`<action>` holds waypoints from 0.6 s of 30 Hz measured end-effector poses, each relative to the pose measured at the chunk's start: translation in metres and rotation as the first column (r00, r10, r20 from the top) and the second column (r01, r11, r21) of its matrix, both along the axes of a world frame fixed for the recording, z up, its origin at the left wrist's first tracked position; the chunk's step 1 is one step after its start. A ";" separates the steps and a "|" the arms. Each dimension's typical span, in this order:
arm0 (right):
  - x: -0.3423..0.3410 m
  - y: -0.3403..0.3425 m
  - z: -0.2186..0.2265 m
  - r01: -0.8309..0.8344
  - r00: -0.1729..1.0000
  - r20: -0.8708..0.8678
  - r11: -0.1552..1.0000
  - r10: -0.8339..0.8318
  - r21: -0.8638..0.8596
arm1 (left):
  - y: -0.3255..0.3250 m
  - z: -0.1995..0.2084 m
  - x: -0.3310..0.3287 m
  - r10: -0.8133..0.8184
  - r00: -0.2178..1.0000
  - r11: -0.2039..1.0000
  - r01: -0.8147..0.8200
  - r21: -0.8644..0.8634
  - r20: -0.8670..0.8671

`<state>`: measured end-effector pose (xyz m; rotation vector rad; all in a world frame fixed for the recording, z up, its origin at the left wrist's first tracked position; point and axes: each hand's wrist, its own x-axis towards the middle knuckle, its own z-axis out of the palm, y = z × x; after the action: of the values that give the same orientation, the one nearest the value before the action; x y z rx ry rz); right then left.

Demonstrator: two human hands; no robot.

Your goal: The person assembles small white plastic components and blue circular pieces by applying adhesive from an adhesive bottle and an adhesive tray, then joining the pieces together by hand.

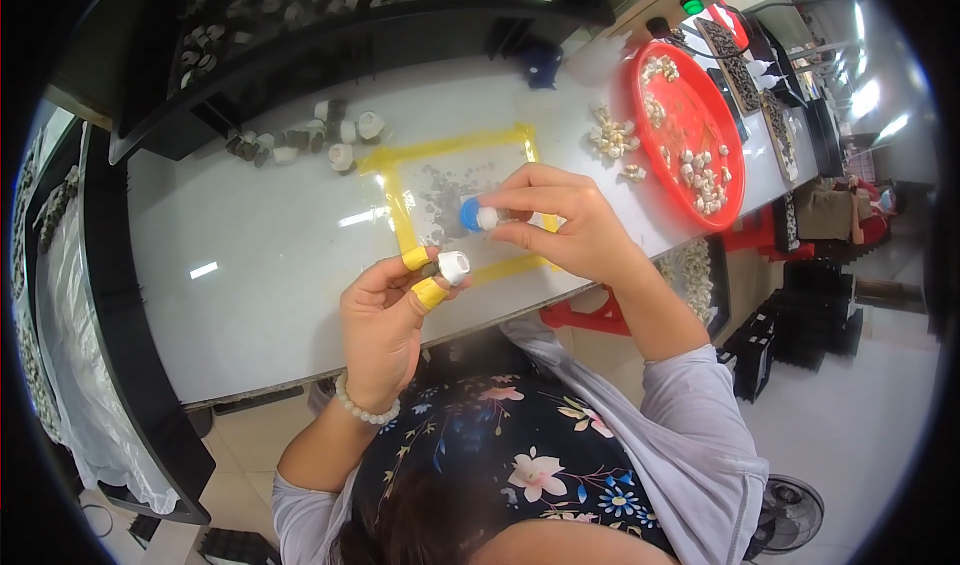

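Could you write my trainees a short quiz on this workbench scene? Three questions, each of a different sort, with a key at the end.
1. Multiple choice: what colour are the fingertip wraps on the left hand?
A) blue
B) yellow
C) white

2. True or false: the right hand pinches a small white piece with a blue end.

3. Fill in the blank: in the picture, the round red tray lies to the ____ of the yellow tape outline.

Key: 1. B; 2. True; 3. right.
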<state>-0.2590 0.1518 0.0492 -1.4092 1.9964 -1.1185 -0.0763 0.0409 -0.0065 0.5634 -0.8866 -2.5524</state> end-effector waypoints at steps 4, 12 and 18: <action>0.003 0.001 0.004 -0.034 0.992 0.116 0.999 0.038 -0.041 | 0.001 0.000 -0.001 0.013 1.000 1.000 -0.013 -0.012 0.020; 0.014 0.000 0.009 -0.094 0.983 0.154 0.994 0.102 -0.056 | 0.004 -0.004 -0.001 0.023 0.999 1.000 -0.022 -0.019 0.041; 0.012 0.000 0.004 -0.163 0.983 0.071 0.985 0.167 -0.055 | 0.012 -0.008 -0.001 0.075 0.997 0.980 -0.068 -0.186 0.030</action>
<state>-0.2466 0.1520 0.0536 -1.5041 1.7762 -1.1359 -0.0769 0.0525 -0.0144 0.5766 -1.0822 -2.3707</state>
